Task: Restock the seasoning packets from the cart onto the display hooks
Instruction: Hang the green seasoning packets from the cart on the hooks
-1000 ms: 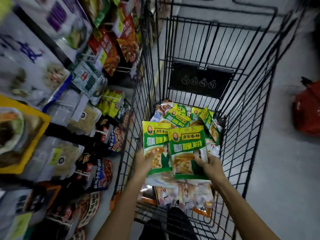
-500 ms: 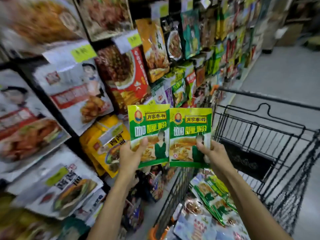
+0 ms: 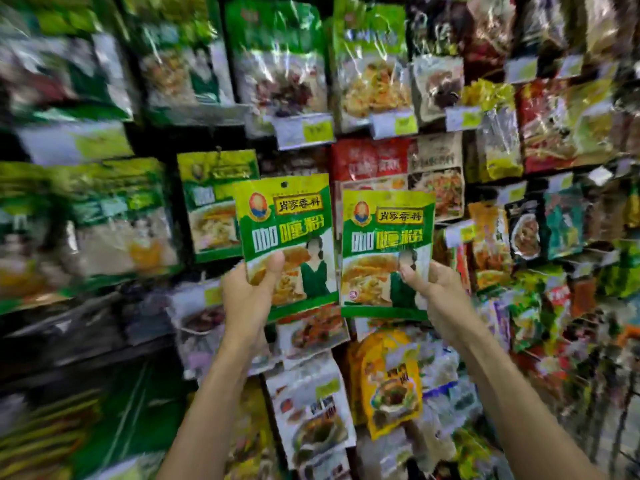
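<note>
I hold two green-and-yellow seasoning packets upright in front of the display wall. My left hand (image 3: 247,299) grips the lower left corner of the left packet (image 3: 287,237), whose hang hole shows at its top edge. My right hand (image 3: 436,296) pinches the lower right part of the right packet (image 3: 386,247). Just behind and to the left, a matching packet hangs on a display hook (image 3: 217,202). The cart is out of view.
The wall is packed with hanging seasoning bags in rows: green ones (image 3: 280,60) above, red ones (image 3: 370,157) behind my packets, yellow and white ones (image 3: 391,386) below. Yellow price tags (image 3: 304,129) stick out on the hook ends. The left side is blurred.
Both packets went from the cart up to the display wall. My view swung left and upward, so the cart dropped out of the frame.
</note>
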